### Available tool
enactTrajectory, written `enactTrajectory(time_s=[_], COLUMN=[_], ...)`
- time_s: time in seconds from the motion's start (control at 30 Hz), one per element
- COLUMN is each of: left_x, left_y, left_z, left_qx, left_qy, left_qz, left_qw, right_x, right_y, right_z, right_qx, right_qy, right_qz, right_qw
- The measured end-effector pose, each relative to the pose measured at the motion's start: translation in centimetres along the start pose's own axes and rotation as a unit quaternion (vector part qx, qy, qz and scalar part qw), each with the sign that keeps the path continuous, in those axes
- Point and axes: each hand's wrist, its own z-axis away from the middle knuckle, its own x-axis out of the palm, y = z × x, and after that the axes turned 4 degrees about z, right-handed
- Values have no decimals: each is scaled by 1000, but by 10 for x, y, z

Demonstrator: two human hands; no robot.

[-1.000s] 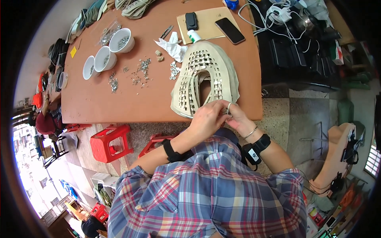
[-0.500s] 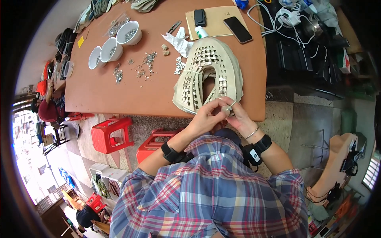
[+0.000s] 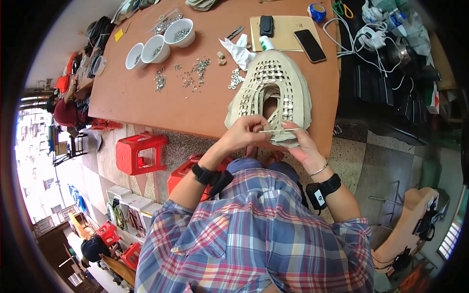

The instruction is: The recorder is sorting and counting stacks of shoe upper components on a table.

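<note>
A stack of beige, perforated shoe uppers (image 3: 300, 88) lies at the table's near edge, with silvery pieces set in some of its slots. At the near end of the stack, my left hand (image 3: 243, 133) pinches one end of a thin pale cord (image 3: 278, 130), fingers closed. My right hand (image 3: 304, 145) has the cord's other end by its thumb, and the cord runs nearly straight between both hands. Part of the right hand's fingers is hidden under the stack's near edge.
Beyond the stack are white rings (image 3: 236, 78), loose metal bits (image 3: 200, 67), white bowls (image 3: 155, 50), crumpled tissue (image 3: 240, 52), tweezers (image 3: 235, 32) and a phone (image 3: 310, 46). Red stools (image 3: 141, 154) stand below the table's left front. Cables (image 3: 369, 41) lie at right.
My hands were close together over the cord; now they are apart, with the cord drawn out between them. The whole view has shifted, so the table sits farther right and higher.
</note>
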Motion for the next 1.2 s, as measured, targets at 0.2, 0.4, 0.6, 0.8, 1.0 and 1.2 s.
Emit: enactTrajectory(time_s=[0.2,0.4,0.6,0.8,1.0,1.2], left_x=[-6,21,18,6,10,-1], left_y=[-5,-11,-5,-14,-21,-1], left_z=[-17,-12,-15,-34,-32,-51], left_qx=[31,207,52,-21,-40,35], left_qy=[4,210,81,6,8,21], left_qz=[-45,-210,-191,-103,8,36], left_qw=[998,932,977,994,999,998], right_x=[-1,4,4,-4,3,-5], right_y=[-4,-7,-7,3,-5,-2], right_z=[2,7,9,3,10,7], right_qx=[-19,-36,-43,-47,-43,-25], right_qy=[-17,-13,-41,-4,11,41], right_qz=[-8,16,-48,-83,-66,-45], right_qw=[1000,999,997,995,997,998])
